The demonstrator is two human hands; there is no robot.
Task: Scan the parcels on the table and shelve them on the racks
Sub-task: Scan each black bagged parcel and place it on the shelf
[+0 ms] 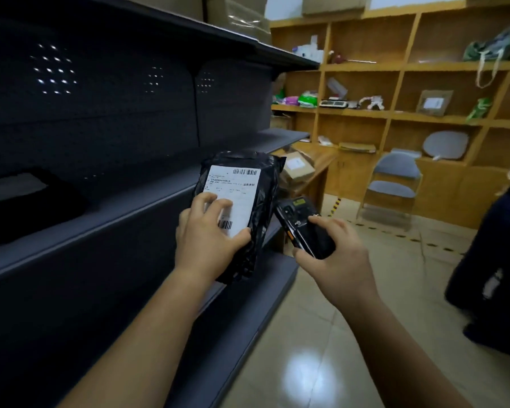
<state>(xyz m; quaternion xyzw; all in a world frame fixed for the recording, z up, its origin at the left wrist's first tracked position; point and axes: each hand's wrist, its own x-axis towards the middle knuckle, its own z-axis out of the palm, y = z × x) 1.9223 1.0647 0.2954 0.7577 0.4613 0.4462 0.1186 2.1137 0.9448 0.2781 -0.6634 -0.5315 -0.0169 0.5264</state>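
My left hand (208, 237) grips a black plastic parcel (256, 178) with a white barcode label, held upright in front of the dark metal rack (147, 201). Fingers lie over the label's lower left and the thumb presses near the lower barcode. My right hand (333, 254) holds a black handheld scanner (302, 225) just right of the parcel, its small screen at the top end. Another black parcel (27, 198) with a pale label lies on the rack's middle shelf at the far left.
Wooden shelving (395, 113) with assorted items fills the back wall. A wooden table (318, 160) with cardboard parcels stands behind the rack's end. A blue folding chair (395, 184) is at the right, and a person in dark clothes (495, 260) stands at the right edge.
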